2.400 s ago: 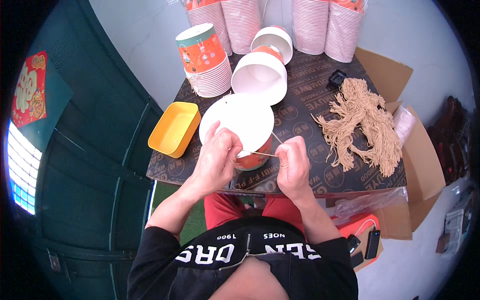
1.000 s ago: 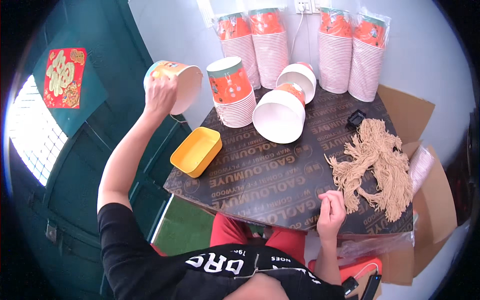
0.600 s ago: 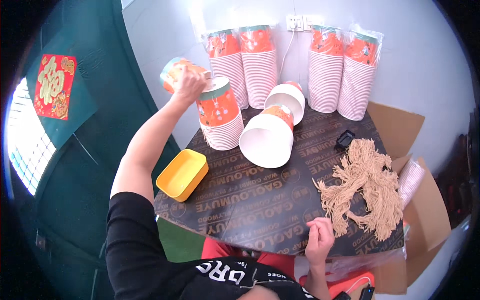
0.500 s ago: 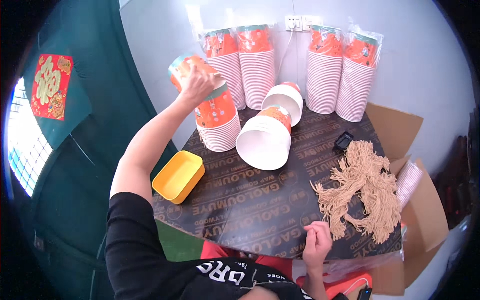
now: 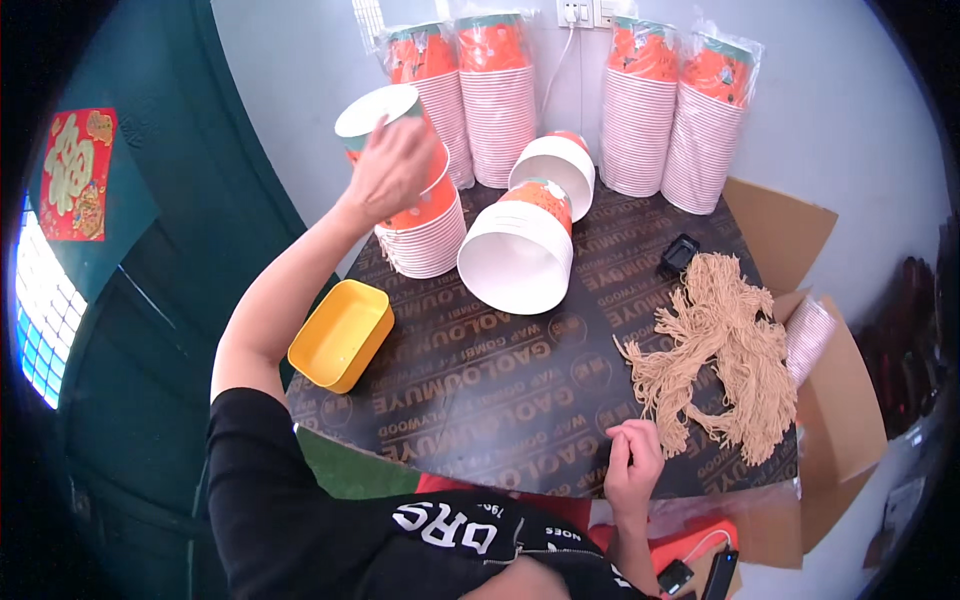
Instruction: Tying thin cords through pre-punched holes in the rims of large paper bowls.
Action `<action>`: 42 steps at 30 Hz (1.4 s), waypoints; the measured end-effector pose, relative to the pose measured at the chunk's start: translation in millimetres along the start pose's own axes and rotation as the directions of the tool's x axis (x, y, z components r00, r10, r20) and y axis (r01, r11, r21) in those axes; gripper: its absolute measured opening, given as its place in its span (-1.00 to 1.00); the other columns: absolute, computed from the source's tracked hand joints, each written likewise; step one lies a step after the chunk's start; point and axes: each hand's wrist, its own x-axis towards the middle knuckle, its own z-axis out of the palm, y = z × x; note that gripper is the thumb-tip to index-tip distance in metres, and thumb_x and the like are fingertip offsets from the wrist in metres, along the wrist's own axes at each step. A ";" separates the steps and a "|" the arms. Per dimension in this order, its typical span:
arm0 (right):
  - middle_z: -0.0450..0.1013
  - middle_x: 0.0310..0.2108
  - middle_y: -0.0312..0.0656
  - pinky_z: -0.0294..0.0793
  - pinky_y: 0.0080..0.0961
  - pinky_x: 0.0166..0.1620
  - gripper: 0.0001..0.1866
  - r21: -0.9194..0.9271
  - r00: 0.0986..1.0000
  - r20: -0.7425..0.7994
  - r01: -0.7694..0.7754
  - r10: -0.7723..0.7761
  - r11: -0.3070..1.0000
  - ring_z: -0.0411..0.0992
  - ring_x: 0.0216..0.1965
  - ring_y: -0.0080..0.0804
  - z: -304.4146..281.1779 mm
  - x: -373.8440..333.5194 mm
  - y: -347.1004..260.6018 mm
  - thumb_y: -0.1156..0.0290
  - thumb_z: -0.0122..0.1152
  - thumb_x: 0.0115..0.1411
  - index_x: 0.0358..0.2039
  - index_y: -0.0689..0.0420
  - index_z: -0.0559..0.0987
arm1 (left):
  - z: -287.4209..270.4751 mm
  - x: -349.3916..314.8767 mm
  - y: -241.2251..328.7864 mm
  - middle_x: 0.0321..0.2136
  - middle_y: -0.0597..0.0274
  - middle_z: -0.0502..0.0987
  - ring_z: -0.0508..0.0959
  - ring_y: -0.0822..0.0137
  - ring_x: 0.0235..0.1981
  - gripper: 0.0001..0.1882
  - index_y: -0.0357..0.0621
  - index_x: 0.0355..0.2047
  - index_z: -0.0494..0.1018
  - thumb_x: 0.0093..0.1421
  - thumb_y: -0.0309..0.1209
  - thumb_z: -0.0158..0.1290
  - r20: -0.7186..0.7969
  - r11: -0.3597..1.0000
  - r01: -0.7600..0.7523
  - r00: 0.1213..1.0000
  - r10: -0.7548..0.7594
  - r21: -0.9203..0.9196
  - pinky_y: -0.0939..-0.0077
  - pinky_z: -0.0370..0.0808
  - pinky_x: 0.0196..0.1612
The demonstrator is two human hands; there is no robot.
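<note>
My left hand (image 5: 392, 168) is closed on an orange paper bucket (image 5: 352, 118) with a green band. The bucket is tilted, its white base turned up and its rim over the top of a short stack of upside-down paper buckets (image 5: 425, 240). A few tan strands show low on that stack's left side. Near the front edge of the table, my right hand (image 5: 634, 462) is curled into a loose fist, with nothing visible in it. Just beyond it lies a loose bundle of tan yarn (image 5: 735, 370).
Two nested-looking paper buckets (image 5: 515, 262) lie on their sides mid-table, with another bucket (image 5: 555, 170) behind. Tall plastic-wrapped stacks (image 5: 638, 130) stand along the wall. A yellow tub (image 5: 342, 335) is at the left edge. By the yarn sits a small black holder (image 5: 680, 252); a cardboard box (image 5: 850, 410) is at right.
My left hand has tipped the paper bucket from lying sideways toward base-up, bringing its rim over the short stack. The right hand stays closed at the table edge. The whole view has shifted slightly.
</note>
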 end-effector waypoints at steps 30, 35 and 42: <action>0.47 -0.43 -0.07 0.44 -0.42 -0.31 -0.90 -0.109 0.994 0.101 0.057 -0.046 0.992 0.48 -0.41 -0.21 11.6 -7.4 8.9 0.58 0.10 0.20 -0.41 0.28 0.58 | 24.6 -38.1 -14.0 0.32 -0.49 -0.02 -0.01 -0.34 0.38 0.07 -0.18 0.40 -0.03 -0.03 -0.03 0.20 0.537 0.794 0.602 0.697 -0.476 -0.078 -0.01 0.17 0.35; 0.48 -0.43 -0.08 0.45 -0.40 -0.30 -0.90 -0.143 0.995 0.093 0.045 -0.032 0.989 0.49 -0.41 -0.20 13.6 -12.3 12.8 0.56 0.12 0.20 -0.41 0.27 0.58 | 24.5 -39.5 -7.1 0.33 -0.50 -0.04 -0.03 -0.34 0.39 0.08 -0.20 0.41 -0.05 -0.04 -0.07 0.20 0.554 0.771 0.628 0.680 -0.480 -0.103 0.03 0.11 0.39; 0.47 -0.44 -0.08 0.45 -0.38 -0.29 -0.89 -0.213 0.993 0.116 0.016 0.009 0.977 0.50 -0.38 -0.18 13.0 -5.2 9.2 0.53 0.11 0.20 -0.41 0.25 0.58 | 37.6 -44.1 -8.5 0.30 -0.37 0.06 0.03 -0.26 0.38 0.02 -0.21 0.36 0.04 -0.05 -0.07 0.21 0.471 0.795 0.595 0.738 -0.483 -0.117 -0.03 0.33 0.25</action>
